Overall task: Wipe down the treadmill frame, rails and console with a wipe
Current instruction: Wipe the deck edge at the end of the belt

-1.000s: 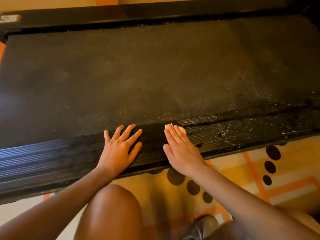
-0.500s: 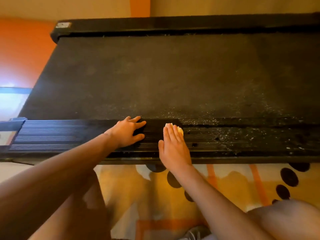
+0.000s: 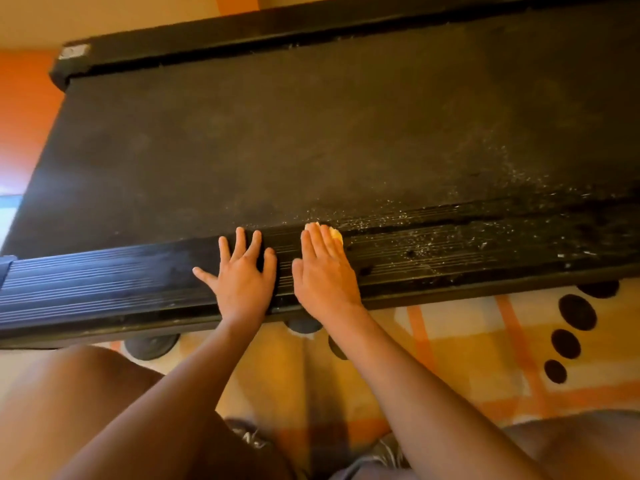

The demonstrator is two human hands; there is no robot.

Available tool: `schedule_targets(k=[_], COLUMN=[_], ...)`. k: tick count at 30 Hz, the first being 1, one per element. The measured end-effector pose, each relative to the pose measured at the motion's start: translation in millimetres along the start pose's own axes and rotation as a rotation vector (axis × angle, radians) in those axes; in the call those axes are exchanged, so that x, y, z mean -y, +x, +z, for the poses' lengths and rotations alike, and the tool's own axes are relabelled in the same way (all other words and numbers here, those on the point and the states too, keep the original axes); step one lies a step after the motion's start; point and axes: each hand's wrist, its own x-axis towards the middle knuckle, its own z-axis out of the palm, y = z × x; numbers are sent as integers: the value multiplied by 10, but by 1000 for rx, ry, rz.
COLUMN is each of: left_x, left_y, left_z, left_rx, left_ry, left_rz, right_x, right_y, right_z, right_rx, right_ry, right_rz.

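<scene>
Pale wipe [image 3: 334,233] flat on ribbed black side rail [image 3: 450,258] (dust-flecked).

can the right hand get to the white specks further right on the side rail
Probably yes. The right hand lies flat on the wipe on the side rail, and the white specks sit on that same rail to its right, with nothing between.

Wipe [image 3: 335,233]: mostly hidden under right hand [image 3: 323,275], pale edge showing.
Treadmill deck [image 3: 311,133]: cut off at right edge.
Corner label [image 3: 73,51]: unreadable.
Shoe [image 3: 251,439]: blurred, partly hidden.
</scene>
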Motion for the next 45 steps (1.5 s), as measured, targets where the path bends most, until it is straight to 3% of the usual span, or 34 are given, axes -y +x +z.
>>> schedule_targets(k=[5,11,18,26,32,40,45], left_x=[-3,19,31,64,49,71,83], left_y=[-46,-51,-60,-22,-21,6,-18], left_z=[-28,-20,-25,32,26,65,66], left_rx=[11,-31,-16,-35,-25,-57,-64], left_ry=[12,-14,4,18,18,21,-4], left_rz=[-4,24,36,51,48,44,43], right_x=[-48,-119,-160,-119,-142,-126,-101], right_y=[-509,84,-649,106,-679,285,-420], right_z=[37,-112,62,-38,73,-156,22], right_rx=[102,27,0,-11,2,8,0], right_ry=[-7,-86,-49,-62,0,-24,38], right_rz=[-15,8,0,53,3,77,50])
